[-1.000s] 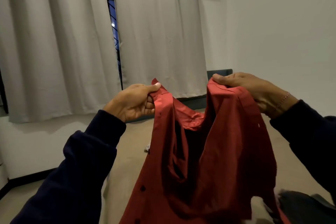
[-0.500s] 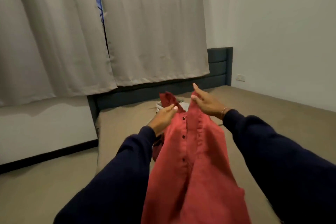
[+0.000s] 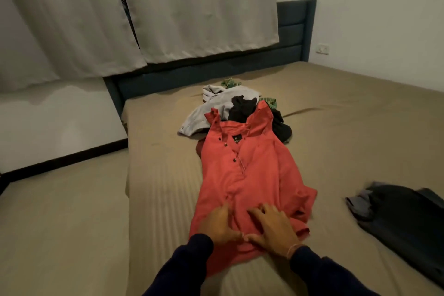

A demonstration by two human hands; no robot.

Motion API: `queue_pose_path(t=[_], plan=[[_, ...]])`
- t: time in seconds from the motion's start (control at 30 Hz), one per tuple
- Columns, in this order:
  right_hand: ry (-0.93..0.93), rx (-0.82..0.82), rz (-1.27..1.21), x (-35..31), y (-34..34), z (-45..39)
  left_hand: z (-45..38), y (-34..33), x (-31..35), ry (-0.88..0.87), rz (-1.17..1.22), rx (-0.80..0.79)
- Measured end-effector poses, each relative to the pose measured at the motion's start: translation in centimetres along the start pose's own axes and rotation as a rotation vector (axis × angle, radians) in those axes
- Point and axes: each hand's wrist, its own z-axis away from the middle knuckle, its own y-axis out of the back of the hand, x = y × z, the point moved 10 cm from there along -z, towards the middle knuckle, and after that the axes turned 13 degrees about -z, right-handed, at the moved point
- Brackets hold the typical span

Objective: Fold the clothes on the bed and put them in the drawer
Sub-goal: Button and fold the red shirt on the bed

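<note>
Two hands press flat on the lower front of a red shirt (image 3: 242, 175) spread on a bed (image 3: 348, 132). The left hand (image 3: 217, 223) lies palm down with its fingers stretched forward and slightly blurred, holding nothing, just to the left of the button line. The right hand (image 3: 272, 228) sits just beside it, also palm down, fingers spread and only lightly bent, its thumb pointing inward so that the two thumbs nearly meet near the shirt's hem. A thin bracelet (image 3: 294, 247) circles the right wrist. Both forearms, in dark navy sleeves (image 3: 182, 269), reach in from the bottom edge and angle toward each other.

The shirt lies front up, collar pointing away toward the headboard (image 3: 295, 29), its placket partly unbuttoned with dark buttons showing. Its right side bunches into folds near the right hand. The collar end rests against a pile of clothes (image 3: 230, 106) farther up the bed: a grey garment, a black one on top, and scraps of green checked fabric showing behind.

Well apart to the right, at the frame's edge, lies a dark garment (image 3: 408, 218) with a bit of blue-grey cloth at its near-left corner. The bed wears a tan striped sheet. Pale curtains (image 3: 192, 7) hang behind the dark blue headboard, and a wall socket (image 3: 322, 48) sits on the white wall to the right.
</note>
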Motion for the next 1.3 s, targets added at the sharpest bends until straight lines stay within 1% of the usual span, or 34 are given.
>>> queue_pose_path(t=[0.07,0.13,0.2,0.27,0.3,0.37,0.43,0.5,0.53,0.57,0.6,0.7,0.73,0.77,0.8,0.83,0.87,0.93,0.97,1.03,1.1,1.17,1.2,1.23,1.3], plan=[[0.026,0.020,0.024,0.3,-0.5,0.4,1.1,-0.7,0.4,-0.006,-0.072,0.057],[0.069,0.003,-0.044,0.6,0.3,0.9,2.2,-0.9,0.3,-0.014,-0.117,0.116],[0.079,-0.029,-0.171,1.2,1.8,1.5,2.8,-0.9,-0.9,0.034,-0.096,0.169],[0.050,-0.090,-0.251,2.3,3.3,2.5,2.9,-0.8,-2.5,0.095,-0.105,0.203],[0.024,-0.161,-0.232,2.6,4.0,3.1,3.0,-0.8,-2.8,0.096,-0.139,0.195],[-0.112,-0.363,-0.026,4.6,4.9,4.3,2.9,-1.3,-2.8,0.042,-0.198,0.166],[-0.352,-0.533,0.231,7.4,6.1,6.0,3.2,-1.7,-2.6,-0.010,-0.192,0.116],[-0.503,-0.566,0.381,8.6,7.7,6.8,3.6,-2.1,-2.5,-0.053,-0.153,0.023],[-0.516,-0.532,0.417,8.2,8.1,6.7,3.8,-2.1,-2.2,-0.078,-0.139,-0.030],[-0.490,-0.474,0.421,7.1,8.4,6.0,3.9,-2.0,-2.1,-0.089,-0.150,-0.090],[-0.424,-0.395,0.388,5.9,8.2,5.2,4.2,-1.8,-1.8,-0.101,-0.172,-0.156],[-0.255,-0.110,0.093,1.8,7.0,4.0,4.9,-1.6,-0.8,-0.137,-0.348,-0.385],[-0.231,-0.011,0.011,1.2,6.5,3.9,4.9,-1.3,-0.7,-0.124,-0.426,-0.427],[-0.219,0.057,-0.046,1.0,5.8,4.1,4.7,-1.0,-0.6,-0.096,-0.477,-0.436],[-0.232,0.086,-0.086,1.2,4.8,4.4,4.2,-0.5,-0.2,-0.084,-0.504,-0.399],[-0.264,0.088,-0.109,1.8,3.7,4.6,3.5,0.1,0.5,-0.086,-0.506,-0.313],[-0.291,0.087,-0.116,2.3,2.9,5.0,2.9,0.9,1.7,-0.098,-0.465,-0.185],[-0.307,0.105,-0.131,3.0,2.4,5.2,2.5,2.4,4.2,-0.111,-0.298,0.062],[-0.317,0.099,-0.137,3.3,2.4,5.2,2.6,2.5,5.1,-0.103,-0.219,0.136],[-0.350,0.041,-0.101,4.0,2.1,5.5,2.7,0.8,6.1,-0.024,-0.121,0.166],[-0.396,0.000,-0.077,4.8,1.9,6.3,2.8,-1.5,5.2,0.165,-0.082,0.152],[-0.387,0.003,-0.081,5.0,1.9,7.2,3.5,-3.1,4.0,0.358,0.023,0.163],[-0.371,0.015,-0.080,5.0,2.0,7.4,3.8,-3.3,3.7,0.423,0.073,0.179],[-0.364,0.034,-0.085,5.0,2.0,7.5,3.9,-3.4,3.7,0.453,0.091,0.188],[-0.368,0.101,-0.124,4.9,2.8,7.4,3.8,-3.5,4.4,0.436,0.069,0.165]])
